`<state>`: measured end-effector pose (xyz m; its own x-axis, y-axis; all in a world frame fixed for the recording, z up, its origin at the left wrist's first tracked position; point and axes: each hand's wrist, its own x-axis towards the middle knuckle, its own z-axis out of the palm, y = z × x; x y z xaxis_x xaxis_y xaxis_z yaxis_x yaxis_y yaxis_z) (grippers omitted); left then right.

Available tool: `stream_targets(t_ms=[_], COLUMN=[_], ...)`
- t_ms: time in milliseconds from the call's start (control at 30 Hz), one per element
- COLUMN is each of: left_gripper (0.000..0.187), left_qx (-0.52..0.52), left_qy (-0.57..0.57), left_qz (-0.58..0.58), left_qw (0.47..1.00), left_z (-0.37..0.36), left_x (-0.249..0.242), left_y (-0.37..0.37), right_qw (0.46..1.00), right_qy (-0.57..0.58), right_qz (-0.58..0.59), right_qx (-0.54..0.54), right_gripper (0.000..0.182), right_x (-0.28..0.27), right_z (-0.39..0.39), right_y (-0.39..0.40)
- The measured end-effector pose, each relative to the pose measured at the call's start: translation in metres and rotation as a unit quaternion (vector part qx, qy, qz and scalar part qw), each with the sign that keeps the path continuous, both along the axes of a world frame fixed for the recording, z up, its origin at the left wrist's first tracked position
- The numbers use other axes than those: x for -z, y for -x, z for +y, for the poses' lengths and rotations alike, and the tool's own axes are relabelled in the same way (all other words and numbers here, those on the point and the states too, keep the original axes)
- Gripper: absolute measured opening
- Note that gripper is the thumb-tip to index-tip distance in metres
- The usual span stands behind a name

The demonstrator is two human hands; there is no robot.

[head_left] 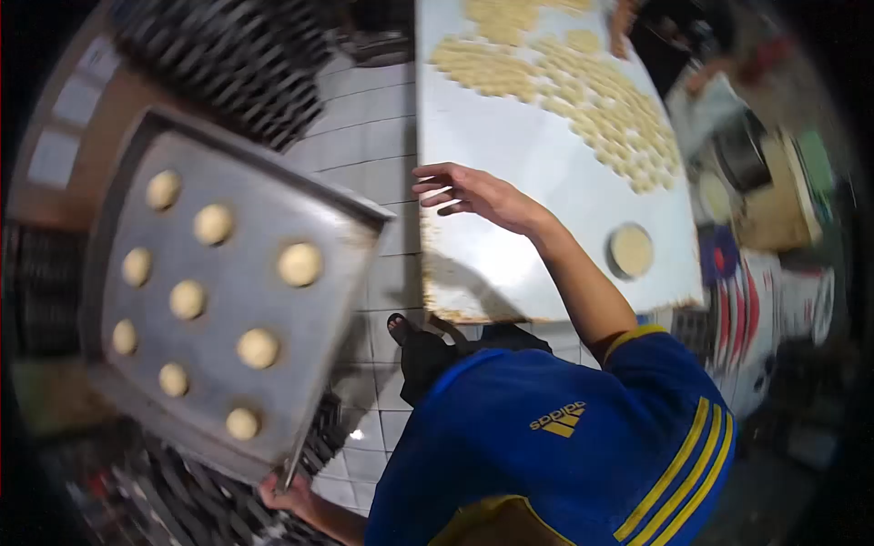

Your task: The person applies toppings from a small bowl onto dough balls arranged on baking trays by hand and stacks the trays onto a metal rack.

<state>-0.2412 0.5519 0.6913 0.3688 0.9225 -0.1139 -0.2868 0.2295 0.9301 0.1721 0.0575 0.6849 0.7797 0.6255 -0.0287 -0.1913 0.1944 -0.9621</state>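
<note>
My left hand (287, 491) is closed on the near edge of a large metal baking tray (241, 187), which is held up and tilted at the left. Several round pale dough balls (188, 299) sit spaced apart on it. My right hand (464, 194) hangs over the left edge of the white table (510, 136), fingers stretched out and holding nothing. Many small dough pieces (601, 114) cover the far part of the table. A round container with pale contents (632, 250) stands at the table's near right.
Stacked dark trays or racks (228, 64) stand at the upper left, and more dark slatted items lie below the tray. Another person's hand (622, 32) is at the table's far right edge. Printed sacks (756, 305) and a cardboard box (783, 196) lie at the right. The floor (364, 127) is tiled.
</note>
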Motion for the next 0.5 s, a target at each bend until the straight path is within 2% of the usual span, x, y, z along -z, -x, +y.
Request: stream_targets(t_ms=[67,133,167,200,233,267,300,367,400,433,467,500], left_gripper=[0.014,0.013,0.01,0.009,0.007,0.009,0.008,0.007,0.007,0.007,0.008,0.01], left_qx=[0.12,0.243,0.315,0.386,0.392,0.416,0.444,0.498,0.508,0.575,0.586,0.597], left_qy=[0.085,0.13,0.114,0.09,0.141,0.092,0.156,0.133,0.137,0.132,0.127,0.122], left_qz=[0.038,0.076,0.1,0.122,0.094,0.146,0.243,0.291,0.301,0.326,0.313,0.301], left_qw=[0.988,0.958,0.937,0.91,0.904,0.893,0.848,0.806,0.795,0.739,0.736,0.733], left_z=[-0.038,-0.064,-0.068,-0.072,-0.097,-0.105,-0.111,-0.167,-0.166,-0.151,-0.16,-0.171], left_x=[0.033,0.072,0.102,0.133,0.155,0.198,0.223,0.205,0.224,0.253,0.273,0.292], left_y=[-0.061,-0.109,-0.126,-0.142,-0.164,-0.179,-0.2,-0.226,-0.233,-0.245,-0.247,-0.25], right_qw=[0.998,0.992,0.982,0.957,0.935,0.927,0.916,0.877,0.865,0.851,0.848,0.842], right_qy=[0.009,0.086,0.127,0.227,0.268,0.261,0.255,0.326,0.34,0.353,0.35,0.357], right_qz=[0.055,0.063,0.048,0.087,0.084,0.102,0.121,0.089,0.099,0.109,0.088,0.13], right_qx=[-0.008,0.071,0.128,0.157,0.216,0.251,0.283,0.34,0.356,0.373,0.388,0.383], right_gripper=[0.087,0.093,0.094,0.097,0.089,0.081,0.076,0.069,0.069,0.068,0.067,0.069], right_x=[-0.004,0.027,0.045,0.043,0.061,0.085,0.112,0.157,0.18,0.203,0.233,0.246], right_z=[-0.063,-0.112,-0.136,-0.154,-0.174,-0.195,-0.214,-0.232,-0.24,-0.248,-0.257,-0.258], right_y=[0.028,0.064,0.082,0.102,0.122,0.137,0.152,0.189,0.201,0.212,0.221,0.227])
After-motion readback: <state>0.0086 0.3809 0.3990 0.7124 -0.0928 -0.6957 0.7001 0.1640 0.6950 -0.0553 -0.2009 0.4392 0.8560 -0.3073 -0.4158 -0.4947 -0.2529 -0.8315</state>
